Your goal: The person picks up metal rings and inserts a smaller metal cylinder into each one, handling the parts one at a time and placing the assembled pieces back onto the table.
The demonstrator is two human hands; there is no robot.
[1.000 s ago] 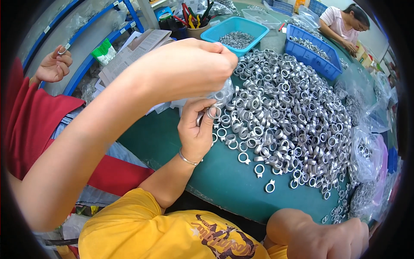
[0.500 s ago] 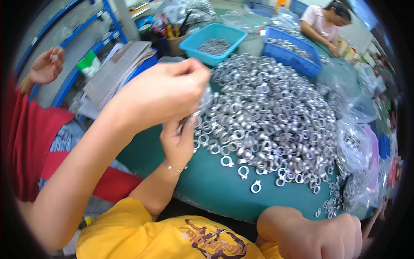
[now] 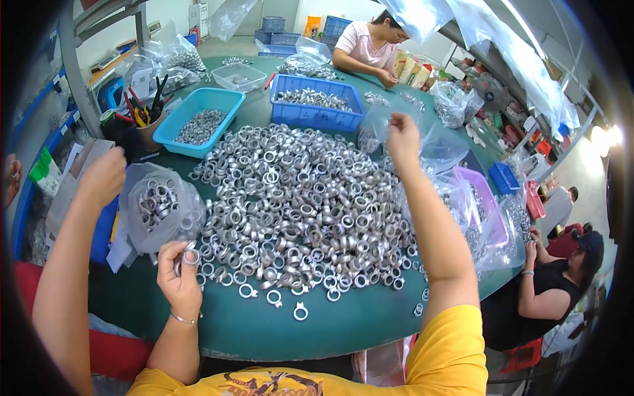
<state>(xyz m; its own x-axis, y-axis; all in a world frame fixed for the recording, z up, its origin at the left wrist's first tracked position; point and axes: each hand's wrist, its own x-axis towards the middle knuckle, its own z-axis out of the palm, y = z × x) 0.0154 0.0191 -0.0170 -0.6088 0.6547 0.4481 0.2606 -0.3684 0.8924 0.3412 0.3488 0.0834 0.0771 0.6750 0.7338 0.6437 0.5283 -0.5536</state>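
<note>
My left hand, with a bracelet at its wrist, is closed on a metal ring near the heap's left edge. A wide heap of metal rings with small lugs covers the table's middle. My right hand reaches past the heap's far right side, its fingers drawn together beside clear plastic bags; what they hold is hidden. Beyond my left hand stands a clear bag of rings. Another bare forearm, apparently a co-worker's, comes in from the lower left, its closed hand beside this bag.
Behind the heap stand a turquoise tray and a blue basket, both holding small metal parts. A pot of tools is at the left. One person sits across the green table, another at the right.
My left hand has moved from the blurred cluster at the bag to nearer the front edge. My right hand has gone from close to my body to far across. The view has swung up and rightward.
</note>
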